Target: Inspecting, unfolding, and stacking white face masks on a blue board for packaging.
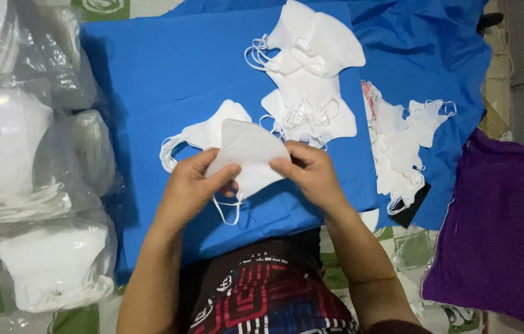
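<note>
Your left hand (195, 182) and your right hand (313, 173) both hold one white folded face mask (246, 154) just above the blue sheet (150, 68) that covers the surface in front of you. The fingers of your left hand are clamped on the mask's lower left edge, thumb on top, and the fingers of your right hand are pinched on its right edge, so the mask sits between the two hands, tilted with its point up and to the left. A thin white ear loop (228, 213) hangs from the mask below your left thumb. Directly behind the held mask, partly covered by it, a second white mask (209, 130) lies flat on the blue sheet with its loops trailing to the left. Farther up the sheet, a loose pile of white masks (308, 68) lies with tangled loops, well apart from your hands. To the right, a second row of masks (401, 145) lies along the edge of the blue sheet on crumpled blue cloth (423, 43). A purple cloth (503, 216) lies at the far right. Along the left side, clear plastic bags filled with white masks (45, 263) are stacked beside the sheet. Your patterned dark garment (268, 297) shows at the bottom, between your forearms.
</note>
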